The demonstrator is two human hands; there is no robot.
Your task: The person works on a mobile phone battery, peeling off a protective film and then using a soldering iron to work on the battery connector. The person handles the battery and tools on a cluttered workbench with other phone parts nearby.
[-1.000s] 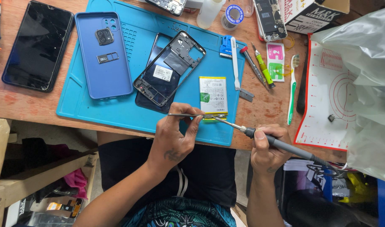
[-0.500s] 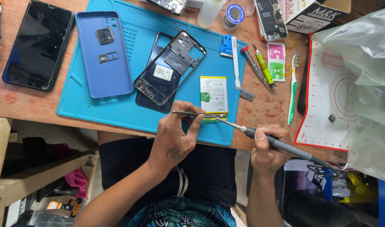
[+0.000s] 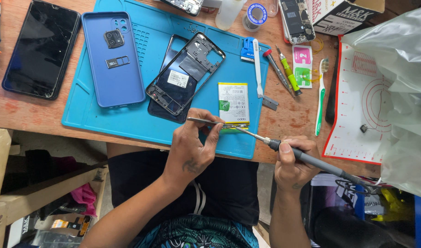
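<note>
The left hand sat at the lower edge of the blue mat, low in the middle of the frame. Its fingers were curled shut around thin tweezers, pinched between thumb and forefinger. The right hand, lower right of centre and just off the mat, was closed in a pen-like grip around the dark handle of a soldering iron.

The iron's long axis ran from the lower right up to the left, and its bare metal tip pointed left and slightly upward. The tip ended at the bottom edge of the yellow-and-white battery. The tweezers lay almost level, their points aimed right at the same spot. Whether they gripped anything there was too small to tell. The battery lay flat on the mat, its long axis running top to bottom.

The step in hand looked like fine tip work at the battery's lower end, with both tools already meeting there. The next move would call for steady wrists and a light, brief touch of the tip.

An open phone frame lay just left of the battery, and a blue back cover further left.
</note>
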